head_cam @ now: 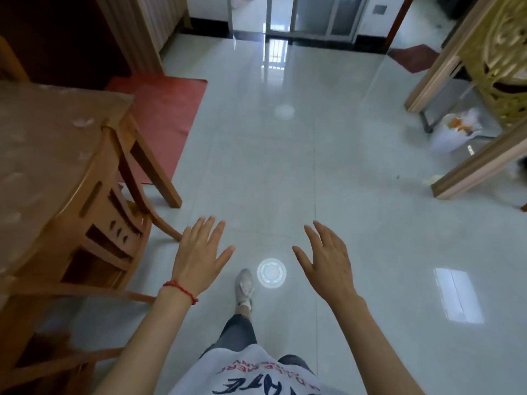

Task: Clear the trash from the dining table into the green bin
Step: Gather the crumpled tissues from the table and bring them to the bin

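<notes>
The dining table [42, 143] fills the left edge, its brown patterned top showing a few small pale scraps [82, 122]. My left hand [199, 255] hovers over the floor just right of the table, fingers spread, holding nothing, a red cord around its wrist. My right hand [328, 260] is level with it, also spread and holding nothing. Both hands are apart from the table. No green bin is in view.
A wooden chair [114, 212] is tucked against the table's right side. A red mat [159, 115] lies beyond it. A white plastic bag [456, 129] sits by wooden furniture [484, 81] at the right. My foot [243, 286] steps on the glossy tiled floor [285, 181].
</notes>
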Available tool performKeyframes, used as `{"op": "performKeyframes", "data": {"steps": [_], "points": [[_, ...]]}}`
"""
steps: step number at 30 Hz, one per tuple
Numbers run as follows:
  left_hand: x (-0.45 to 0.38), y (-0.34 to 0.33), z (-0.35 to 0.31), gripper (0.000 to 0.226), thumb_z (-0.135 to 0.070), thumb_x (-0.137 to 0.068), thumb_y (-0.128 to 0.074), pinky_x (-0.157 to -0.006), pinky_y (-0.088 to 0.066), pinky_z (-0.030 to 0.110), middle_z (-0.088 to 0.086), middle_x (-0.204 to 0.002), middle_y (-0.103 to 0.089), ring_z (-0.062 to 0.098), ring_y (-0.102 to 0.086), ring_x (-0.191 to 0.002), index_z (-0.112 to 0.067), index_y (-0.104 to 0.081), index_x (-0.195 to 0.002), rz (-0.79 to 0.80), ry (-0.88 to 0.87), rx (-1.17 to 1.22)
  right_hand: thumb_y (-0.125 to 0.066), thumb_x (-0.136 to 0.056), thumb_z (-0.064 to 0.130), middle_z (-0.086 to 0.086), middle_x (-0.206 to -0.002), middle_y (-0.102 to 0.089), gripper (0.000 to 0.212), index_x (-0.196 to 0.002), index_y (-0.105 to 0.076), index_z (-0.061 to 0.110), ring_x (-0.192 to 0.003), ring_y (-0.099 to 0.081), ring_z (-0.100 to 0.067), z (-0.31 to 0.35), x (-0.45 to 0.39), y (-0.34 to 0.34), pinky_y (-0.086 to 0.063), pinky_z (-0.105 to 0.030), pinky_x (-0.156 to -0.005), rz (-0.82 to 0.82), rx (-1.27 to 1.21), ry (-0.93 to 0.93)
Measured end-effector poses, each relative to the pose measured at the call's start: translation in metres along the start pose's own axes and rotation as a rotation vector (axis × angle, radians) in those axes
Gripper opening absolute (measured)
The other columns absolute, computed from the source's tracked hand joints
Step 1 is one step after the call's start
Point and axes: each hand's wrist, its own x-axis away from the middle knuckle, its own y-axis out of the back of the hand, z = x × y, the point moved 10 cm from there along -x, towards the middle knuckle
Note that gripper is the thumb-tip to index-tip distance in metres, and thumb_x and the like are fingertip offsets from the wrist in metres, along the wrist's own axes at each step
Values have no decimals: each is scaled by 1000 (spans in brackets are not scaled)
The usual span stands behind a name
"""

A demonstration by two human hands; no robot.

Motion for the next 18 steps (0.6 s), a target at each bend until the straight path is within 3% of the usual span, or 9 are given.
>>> {"op": "performKeyframes", "data": {"steps": [9, 14, 18], "points": [[-173, 49, 49, 77, -57, -92, -8, -88, -45, 56, 21, -120, -61, 40, -57, -111, -4, -56, -119, -16, -10, -27, -15, -93, 57, -15, -126, -59, 70, -120, -57, 9, -113, -58, -33, 20, -183, -12, -46, -44, -92, 16, 10, -3], [-247, 62, 68, 78, -61, -90, -9, -96, -42, 56, 21, -128, -55, 40, -50, -119, -5, -51, -125, -20, 1, 17, -34, -88, 50, -15, -129, -57, 58, -123, -56, 9, -117, -56, -33, 20, -261, -18, -44, -44, -96, 11, -4, -16], [-301, 67, 77, 81, -63, -88, -6, -100, -36, 54, 19, -133, -51, 38, -44, -125, -7, -48, -129, -22, 30, 29, -26, -91, 55, -15, -130, -56, 63, -122, -56, 9, -118, -55, -33, 19, -322, -27, -43, -45, -97, 42, -9, 8]]}}
